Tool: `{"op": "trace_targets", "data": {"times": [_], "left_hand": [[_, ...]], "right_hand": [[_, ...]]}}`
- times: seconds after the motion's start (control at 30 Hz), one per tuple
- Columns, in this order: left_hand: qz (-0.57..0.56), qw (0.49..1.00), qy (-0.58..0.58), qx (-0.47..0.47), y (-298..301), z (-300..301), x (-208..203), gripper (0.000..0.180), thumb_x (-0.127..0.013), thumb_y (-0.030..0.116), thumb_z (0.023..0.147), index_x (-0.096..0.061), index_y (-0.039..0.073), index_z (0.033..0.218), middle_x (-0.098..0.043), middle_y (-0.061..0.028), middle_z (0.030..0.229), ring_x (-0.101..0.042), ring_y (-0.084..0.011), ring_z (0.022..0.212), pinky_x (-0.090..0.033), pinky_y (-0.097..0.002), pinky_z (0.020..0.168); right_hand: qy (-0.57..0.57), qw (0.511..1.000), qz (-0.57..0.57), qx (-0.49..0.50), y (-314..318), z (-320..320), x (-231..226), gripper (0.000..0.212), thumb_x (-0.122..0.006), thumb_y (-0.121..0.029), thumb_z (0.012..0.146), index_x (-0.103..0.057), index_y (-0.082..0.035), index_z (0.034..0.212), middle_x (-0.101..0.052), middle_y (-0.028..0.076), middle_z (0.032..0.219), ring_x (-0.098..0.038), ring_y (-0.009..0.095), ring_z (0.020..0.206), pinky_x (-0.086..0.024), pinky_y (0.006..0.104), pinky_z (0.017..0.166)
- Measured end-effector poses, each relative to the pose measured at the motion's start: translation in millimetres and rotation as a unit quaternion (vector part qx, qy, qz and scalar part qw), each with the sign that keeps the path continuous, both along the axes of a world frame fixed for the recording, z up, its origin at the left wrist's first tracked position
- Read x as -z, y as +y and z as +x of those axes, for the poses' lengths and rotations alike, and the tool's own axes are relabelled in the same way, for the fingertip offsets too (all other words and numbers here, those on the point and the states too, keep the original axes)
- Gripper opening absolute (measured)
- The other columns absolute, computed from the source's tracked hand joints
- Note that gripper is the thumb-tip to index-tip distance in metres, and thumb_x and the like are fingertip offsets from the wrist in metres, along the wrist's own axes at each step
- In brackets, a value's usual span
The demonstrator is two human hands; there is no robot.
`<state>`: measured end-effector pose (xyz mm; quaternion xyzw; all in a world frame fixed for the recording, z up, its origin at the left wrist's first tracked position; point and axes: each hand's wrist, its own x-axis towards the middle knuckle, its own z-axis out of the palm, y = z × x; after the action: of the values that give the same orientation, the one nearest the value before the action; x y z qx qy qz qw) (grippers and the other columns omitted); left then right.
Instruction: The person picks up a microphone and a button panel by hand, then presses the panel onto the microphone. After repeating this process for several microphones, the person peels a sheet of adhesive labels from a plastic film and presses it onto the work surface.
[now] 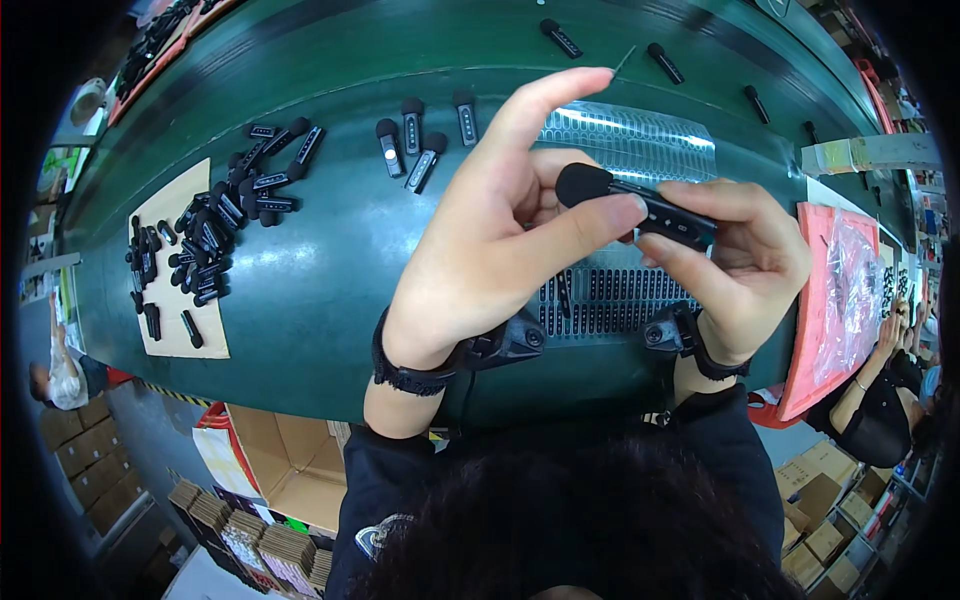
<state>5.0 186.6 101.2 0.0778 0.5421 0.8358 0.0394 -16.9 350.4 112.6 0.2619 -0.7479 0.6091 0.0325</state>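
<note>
Holding the mic over the sheet, both hands are pinching it. Left hand is pressing its thumb on the body just beside the foam end; its index finger is pointing up and away, a thin strip sitting at the tip. Right hand is pinching the other end between thumb and fingers. Hands and mic are blocking the sheet's middle; wrist devices are covering bits of its near edge. A loose black strip is lying on the sheet's near left part.

Four mics are lying apart on the table, left of the sheet. Farther left, a pile of mics is spilling over cardboard. More mics are lying spaced out on the far side. Right: pink foam is carrying clear plastic; a co-worker is sitting or standing beyond, can't tell. Near left, an open box is standing below the table.
</note>
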Motion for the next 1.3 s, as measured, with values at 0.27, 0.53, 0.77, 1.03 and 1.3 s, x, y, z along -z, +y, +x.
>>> {"op": "trace_targets", "data": {"times": [0.27, 0.53, 0.77, 1.03, 1.3], "left_hand": [[-0.233, 0.958, 0.088, -0.144, -9, -6, 17, 0.052, -0.055, -0.002, 0.076, -0.032, 0.003, 0.121, -0.056, -0.0030, 0.076, -0.049, -0.0040, 0.063, -0.035, -0.0127, 0.053], [-0.208, 0.950, 0.054, -0.226, -65, -14, 24, 0.046, -0.056, -0.003, 0.075, -0.037, 0.002, 0.116, -0.059, -0.0065, 0.080, -0.054, -0.0077, 0.070, -0.042, -0.0158, 0.061], [-0.536, 0.701, -0.047, -0.468, -174, -12, 89, 0.044, -0.066, 0.016, 0.068, -0.048, 0.006, 0.107, -0.060, -0.0099, 0.068, -0.055, -0.0187, 0.057, -0.045, -0.0302, 0.058], [-0.524, 0.642, -0.041, -0.558, -175, -7, 79, 0.029, -0.067, 0.015, 0.068, -0.056, 0.002, 0.092, -0.059, -0.0042, 0.065, -0.051, -0.0140, 0.055, -0.042, -0.0248, 0.055], [-0.193, 0.902, 0.009, -0.387, -84, 9, -5, 0.008, -0.066, 0.003, 0.069, -0.059, -0.001, 0.070, -0.058, -0.0008, 0.066, -0.047, -0.0020, 0.058, -0.035, -0.0149, 0.052]], "right_hand": [[0.077, 0.994, 0.073, 0.009, -22, -8, 14, 0.023, -0.058, 0.005, 0.070, -0.059, 0.000, 0.092, -0.060, 0.009, 0.076, -0.060, 0.015, 0.066, -0.047, 0.0221, 0.057], [0.097, 0.967, 0.137, -0.191, -70, -68, 27, 0.027, -0.050, -0.006, 0.081, -0.052, -0.001, 0.107, -0.059, 0.012, 0.084, -0.058, 0.015, 0.069, -0.045, 0.0227, 0.064], [0.204, 0.872, 0.442, 0.057, -103, -207, 117, 0.054, -0.056, -0.044, 0.075, -0.047, 0.000, 0.106, -0.051, 0.017, 0.101, -0.053, 0.026, 0.089, -0.043, 0.0331, 0.075], [0.004, 0.859, 0.508, 0.066, -113, -234, 134, 0.045, -0.058, -0.042, 0.075, -0.049, -0.002, 0.093, -0.056, 0.018, 0.086, -0.055, 0.028, 0.082, -0.043, 0.0342, 0.071], [0.122, 0.972, 0.198, -0.008, -88, -129, 36, 0.025, -0.064, -0.019, 0.073, -0.054, 0.001, 0.085, -0.055, 0.003, 0.065, -0.051, 0.006, 0.061, -0.040, 0.0181, 0.053]]}}
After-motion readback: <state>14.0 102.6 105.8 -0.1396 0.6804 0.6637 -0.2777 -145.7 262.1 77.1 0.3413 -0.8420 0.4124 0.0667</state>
